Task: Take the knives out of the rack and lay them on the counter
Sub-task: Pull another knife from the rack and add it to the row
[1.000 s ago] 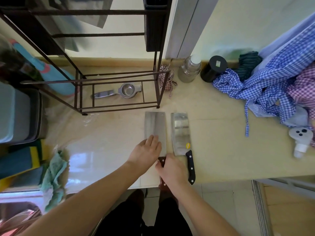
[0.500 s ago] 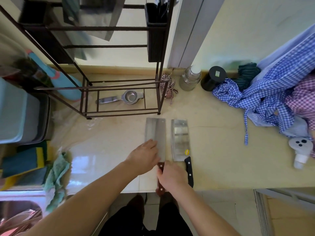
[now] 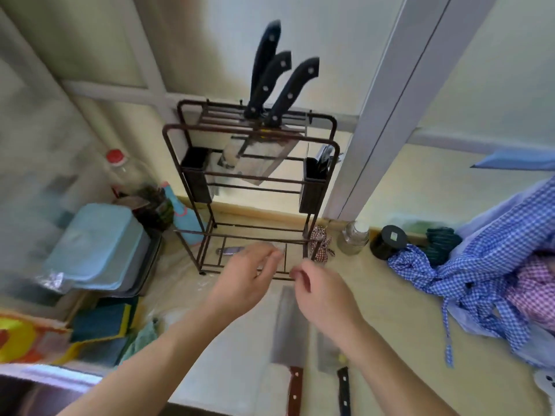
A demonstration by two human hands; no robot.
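Note:
A dark metal rack (image 3: 321,187) stands at the back of the counter. Three black-handled knives (image 3: 271,76) stick up from its top, blades hanging down inside. Two cleavers lie side by side on the beige counter (image 3: 390,340): a brown-handled cleaver (image 3: 289,331) on the left and a black-handled cleaver (image 3: 330,352) on the right, partly hidden by my right arm. My left hand (image 3: 244,279) and my right hand (image 3: 322,291) are raised above the counter in front of the rack's base, both holding nothing, fingers loosely apart.
A metal strainer lies under the rack, mostly hidden. A glass jar (image 3: 353,237) and a black jar (image 3: 387,241) stand to the right of the rack. Checked cloths (image 3: 486,265) pile at the right. A blue-lidded container (image 3: 96,244), a bottle (image 3: 126,175) and sponges sit at the left.
Both hands let go of the brown-handled cleaver, which now lies on the counter, and rose toward the rack. The view tilted up, bringing the rack's top and its knives into sight.

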